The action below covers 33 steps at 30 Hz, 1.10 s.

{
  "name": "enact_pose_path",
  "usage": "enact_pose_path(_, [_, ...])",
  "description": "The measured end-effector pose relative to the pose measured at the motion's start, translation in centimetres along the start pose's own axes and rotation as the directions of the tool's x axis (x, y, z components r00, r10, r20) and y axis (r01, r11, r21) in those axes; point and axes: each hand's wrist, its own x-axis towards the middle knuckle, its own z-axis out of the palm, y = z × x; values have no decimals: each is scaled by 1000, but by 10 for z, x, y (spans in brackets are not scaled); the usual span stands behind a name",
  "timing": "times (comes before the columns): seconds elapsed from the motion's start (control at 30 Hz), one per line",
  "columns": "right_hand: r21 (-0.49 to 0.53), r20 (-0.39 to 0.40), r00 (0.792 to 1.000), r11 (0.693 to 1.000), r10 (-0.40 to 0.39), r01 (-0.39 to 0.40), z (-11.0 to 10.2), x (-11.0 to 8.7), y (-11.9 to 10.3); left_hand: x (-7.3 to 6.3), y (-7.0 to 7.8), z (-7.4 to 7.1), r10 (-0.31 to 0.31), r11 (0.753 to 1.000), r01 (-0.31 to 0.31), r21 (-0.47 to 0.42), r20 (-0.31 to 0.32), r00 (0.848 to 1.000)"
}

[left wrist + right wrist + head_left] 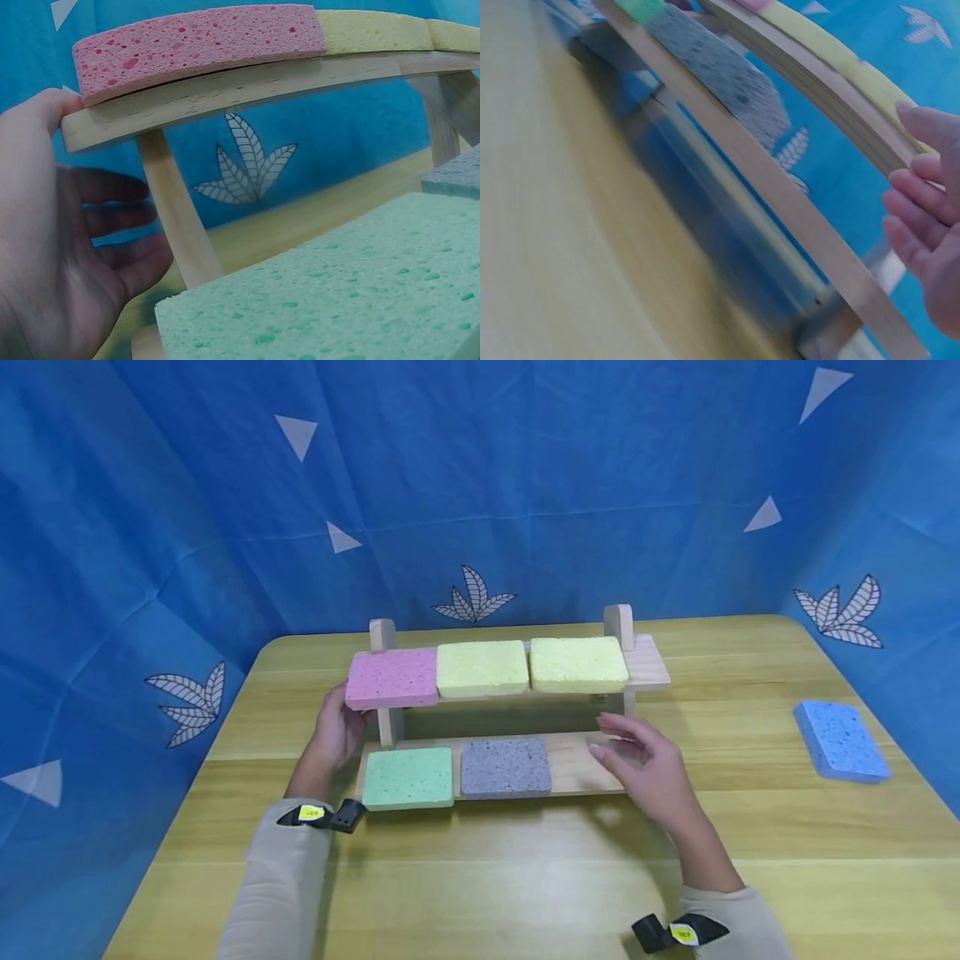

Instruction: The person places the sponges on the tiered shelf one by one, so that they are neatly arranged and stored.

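Note:
A two-tier wooden rack [648,664] bears sponges on both boards. On its upper board are a pink sponge [392,677] and two pale yellow sponges [482,667]; a green sponge [408,777] and a grey-purple sponge [506,767] lie on the lower one. My left hand [337,729] holds the rack's left end. In the left wrist view, its thumb [46,107] touches the upper board's end and its fingers curl behind the upright [176,210]. My right hand [645,768] hovers over the lower board's right part, fingers loosely bent, holding nothing.
A blue sponge [842,741] lies by itself on the wooden table [510,893], near the right edge. Behind the table hangs a blue cloth [480,485] with leaf and triangle prints. Each sleeve carries a strapped-on black camera [348,816].

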Motion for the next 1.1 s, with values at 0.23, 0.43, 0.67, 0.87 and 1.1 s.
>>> enact_pose_path(0.23, [261, -348, 925, 932, -153, 252, -21, 2, 9, 1, 0, -1, 15, 1000, -15, -10, 10, 1000])
enact_pose_path(0.43, [168, -564, 822, 964, -76, 204, -45, -5, 21, 2, 0, -2, 8, 1000, -8, -25, 22, 1000])
enact_pose_path(0.67, [196, -747, 642, 980, 174, -37, -87, -11, 37, 2, -1, -1, -6, 1000, 6, -22, -1, 1000])
enact_pose_path(0.87, [325, -781, 523, 937, 341, -126, -125, -13, 45, 1, -1, -1, -6, 1000, 6, -5, 11, 1000])
enact_pose_path(1.1, [365, -791, 383, 870, 478, -331, -153, -14, 58, 1, -1, -1, -3, 1000, 3, -19, 5, 1000])
